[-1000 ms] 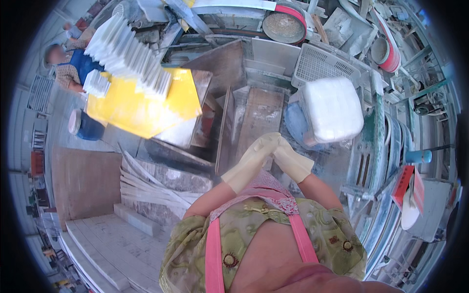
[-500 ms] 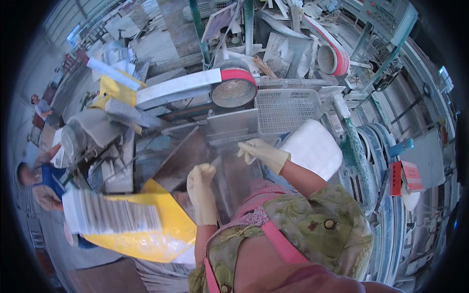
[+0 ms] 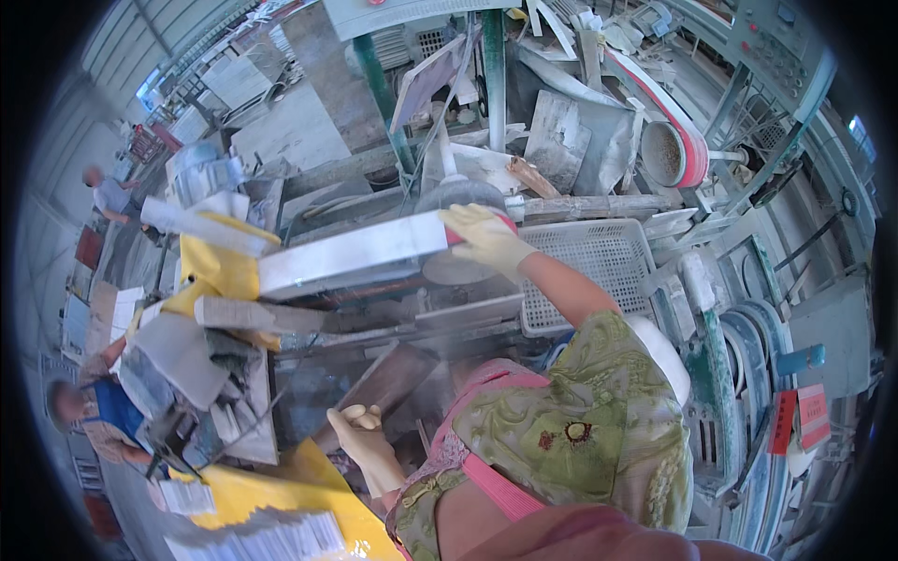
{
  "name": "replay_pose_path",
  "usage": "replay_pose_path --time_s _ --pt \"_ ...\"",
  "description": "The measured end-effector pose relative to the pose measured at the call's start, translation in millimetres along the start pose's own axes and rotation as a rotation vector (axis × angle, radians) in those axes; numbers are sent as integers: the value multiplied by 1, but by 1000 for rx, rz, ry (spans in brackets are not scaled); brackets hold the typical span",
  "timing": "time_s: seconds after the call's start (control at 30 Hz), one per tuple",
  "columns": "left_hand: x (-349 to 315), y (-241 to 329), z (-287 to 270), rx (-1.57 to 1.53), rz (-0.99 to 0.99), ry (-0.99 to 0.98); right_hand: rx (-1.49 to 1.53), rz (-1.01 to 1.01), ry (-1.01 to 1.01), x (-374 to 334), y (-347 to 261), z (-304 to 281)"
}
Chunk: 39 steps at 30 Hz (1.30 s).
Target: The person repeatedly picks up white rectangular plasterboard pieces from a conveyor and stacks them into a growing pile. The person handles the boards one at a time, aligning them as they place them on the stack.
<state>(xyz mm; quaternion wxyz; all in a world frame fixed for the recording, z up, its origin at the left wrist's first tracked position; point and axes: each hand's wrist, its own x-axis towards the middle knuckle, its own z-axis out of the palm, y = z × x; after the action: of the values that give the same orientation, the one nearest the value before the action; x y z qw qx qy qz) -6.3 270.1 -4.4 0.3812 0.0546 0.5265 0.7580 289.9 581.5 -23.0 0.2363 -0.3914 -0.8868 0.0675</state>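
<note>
My right hand (image 3: 482, 236), in a pale rubber glove, reaches forward onto the red-edged belt wheel at the end of a long white sanding belt (image 3: 360, 252). Its fingers lie stretched over the belt's edge, beside the red band. Close to my body on the left, my left hand (image 3: 363, 444), gloved alike, is closed with its fingers curled in; nothing shows in them. Beyond that hand a brown board (image 3: 388, 383) leans at a slant. A stack of thin pale strips (image 3: 267, 538) lies on a yellow sheet (image 3: 271, 486) to its left.
A white perforated crate (image 3: 599, 262) stands right of the belt wheel, with a white rounded object (image 3: 662, 360) nearer me. A second red-edged belt (image 3: 673, 150) is at the far right, near a control box (image 3: 776, 37). Two people are at the left. Scrap boards lie behind the machine.
My right hand has moved forward from in front of my body onto the belt wheel. My left hand stays curled, lower and farther left. The view has shifted.
</note>
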Motion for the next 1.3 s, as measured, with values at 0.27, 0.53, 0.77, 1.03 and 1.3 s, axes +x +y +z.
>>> replay_pose_path --time_s 0.27,0.53,0.77,1.03,1.3 --pt "55 -32 118 227 -89 -148 -224 -459 -309 70 26 50" --pt "70 -54 151 284 -168 -34 -10 -651 -366 71 72 44" --pt "87 -71 145 224 -228 -117 53 -453 -340 92 47 39" --pt "81 -79 120 381 -27 -329 19 -589 -130 121 25 56" --pt "49 -57 114 60 -176 141 -388 -746 -337 135 16 97"
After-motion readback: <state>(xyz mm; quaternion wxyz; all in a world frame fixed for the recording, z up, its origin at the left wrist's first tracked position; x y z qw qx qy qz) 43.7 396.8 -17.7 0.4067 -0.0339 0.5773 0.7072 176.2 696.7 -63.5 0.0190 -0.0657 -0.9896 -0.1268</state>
